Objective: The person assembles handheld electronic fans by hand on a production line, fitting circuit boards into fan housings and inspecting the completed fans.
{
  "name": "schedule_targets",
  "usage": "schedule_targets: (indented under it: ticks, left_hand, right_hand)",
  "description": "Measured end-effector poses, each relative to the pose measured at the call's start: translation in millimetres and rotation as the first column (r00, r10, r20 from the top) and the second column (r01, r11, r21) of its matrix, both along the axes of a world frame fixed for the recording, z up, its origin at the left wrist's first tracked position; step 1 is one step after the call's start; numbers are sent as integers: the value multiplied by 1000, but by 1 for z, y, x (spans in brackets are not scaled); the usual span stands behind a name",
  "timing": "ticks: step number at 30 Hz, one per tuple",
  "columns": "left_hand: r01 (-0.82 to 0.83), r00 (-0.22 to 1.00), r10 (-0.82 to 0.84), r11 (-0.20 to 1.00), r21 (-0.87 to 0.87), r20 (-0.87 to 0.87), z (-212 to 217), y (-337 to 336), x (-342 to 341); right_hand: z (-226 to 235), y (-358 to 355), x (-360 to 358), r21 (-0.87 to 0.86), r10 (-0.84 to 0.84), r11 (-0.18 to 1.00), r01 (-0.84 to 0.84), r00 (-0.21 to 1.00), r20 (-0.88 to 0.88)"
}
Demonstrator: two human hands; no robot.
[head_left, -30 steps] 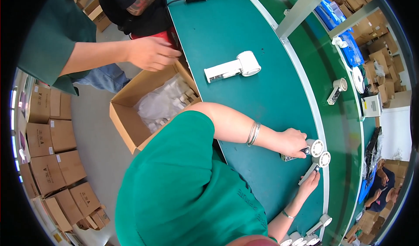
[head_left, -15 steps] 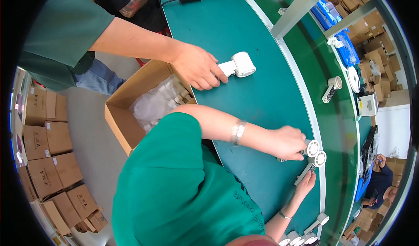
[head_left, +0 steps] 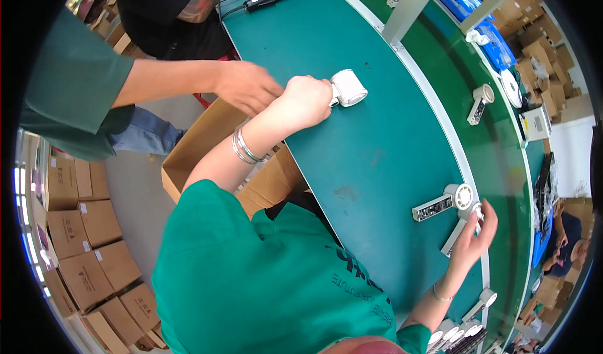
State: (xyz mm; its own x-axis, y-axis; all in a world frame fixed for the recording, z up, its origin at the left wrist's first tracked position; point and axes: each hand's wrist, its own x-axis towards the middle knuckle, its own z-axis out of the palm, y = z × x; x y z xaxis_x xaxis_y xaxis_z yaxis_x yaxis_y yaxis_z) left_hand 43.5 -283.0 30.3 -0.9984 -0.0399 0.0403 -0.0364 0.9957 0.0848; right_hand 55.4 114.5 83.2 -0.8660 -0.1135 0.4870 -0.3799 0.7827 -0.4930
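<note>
My left hand (head_left: 308, 101) reaches across to the far side of the bench, fingers closed around the handle end of a white handheld fan (head_left: 350, 87). The fan's round head sticks out past my knuckles. My right hand (head_left: 475, 231) is closed at the head of another white handheld fan (head_left: 453, 238), near the bench's raised strip. Right beside it lies a fan with an exposed circuit board (head_left: 433, 207) in its handle, its round grille facing up. A co-worker's hand (head_left: 248, 87), slightly blurred, hovers next to my left forearm, over the box.
An open cardboard box (head_left: 182, 159) stands against the bench edge below my left arm. More fans (head_left: 455, 335) line up at the lower right; another fan (head_left: 480, 103) lies beyond the strip. A metal post (head_left: 408, 11) rises at the back. Stacked cartons (head_left: 94, 228) fill the left.
My left hand has left the fans by the strip and now grips the white fan. The co-worker's hand has let go of that fan and drawn back. My right hand has shifted to its fan's head.
</note>
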Motion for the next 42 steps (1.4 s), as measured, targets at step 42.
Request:
schedule_targets:
  ticks: [42]
  left_hand:
    - [-84, 994, -53, 225, 971, 98, 2, 63, 23]
  right_hand:
    - [-59, -166, -68, -295, 524, 816, -497, 851, 15]
